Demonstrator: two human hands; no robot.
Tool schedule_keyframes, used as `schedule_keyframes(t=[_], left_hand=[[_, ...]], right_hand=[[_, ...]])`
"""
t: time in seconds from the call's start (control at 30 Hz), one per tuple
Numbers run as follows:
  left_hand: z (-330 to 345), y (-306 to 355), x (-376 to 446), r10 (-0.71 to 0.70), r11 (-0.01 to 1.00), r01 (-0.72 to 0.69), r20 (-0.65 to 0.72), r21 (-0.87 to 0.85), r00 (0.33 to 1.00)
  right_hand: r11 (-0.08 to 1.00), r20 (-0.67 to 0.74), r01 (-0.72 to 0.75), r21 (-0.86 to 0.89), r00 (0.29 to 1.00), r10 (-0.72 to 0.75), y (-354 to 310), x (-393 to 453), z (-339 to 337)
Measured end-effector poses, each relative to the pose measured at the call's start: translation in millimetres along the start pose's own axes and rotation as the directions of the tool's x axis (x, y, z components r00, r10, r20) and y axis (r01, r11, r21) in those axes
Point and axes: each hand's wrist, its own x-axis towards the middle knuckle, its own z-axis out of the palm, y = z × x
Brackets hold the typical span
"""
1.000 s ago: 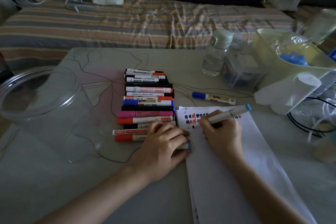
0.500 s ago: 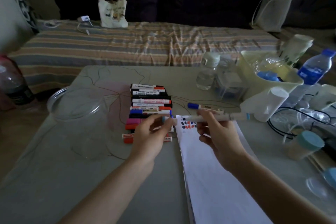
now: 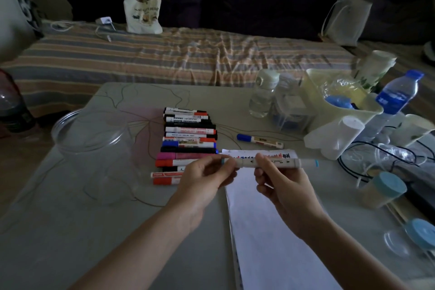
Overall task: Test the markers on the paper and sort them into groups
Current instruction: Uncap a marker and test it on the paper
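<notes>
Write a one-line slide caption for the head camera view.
Both hands, left and right, hold a pale marker level above the paper, beside a row of markers.

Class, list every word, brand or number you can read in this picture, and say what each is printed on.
"WHITEBOARD MARKER": on a white-barrelled marker in the marker row, seen upside down.
Tote bag: print too blurred to read.
Held marker, lone blue-capped marker, bottle label: print too small to read.
Paper: coloured test scribbles, not legible words.
</notes>
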Motion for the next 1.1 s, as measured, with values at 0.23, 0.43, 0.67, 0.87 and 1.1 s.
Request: schedule_keyframes(t=[0.23,0.43,0.67,0.87,1.1], left_hand=[[-4,1,-6,0.137,0.979,-0.137,0.01,0.153,0.99],[-5,1,-7,0.225,0.937,-0.228,0.042,0.264,0.973],[-3,1,-7,0.209,0.934,-0.223,0.08,0.28,0.975],[-1,2,-1,-0.182,0.982,0.185,-0.064,0.033,0.981],[7,8,-15,-0.311,0.949,0.297,0.145,0.107,0.939]], right_hand=[[0.988,0.009,-0.126,0.088,0.992,0.125,2,0,3],[0.975,-0.004,-0.176,0.135,0.984,0.178,3,-1,8],[0.991,-0.05,-0.12,0.064,0.991,0.123,0,-4,13],[0.847,0.01,0.243,-0.474,0.963,-0.27,12,0,5],[0.605,0.142,0.337,-0.721,0.927,-0.346,20,13,-5]])
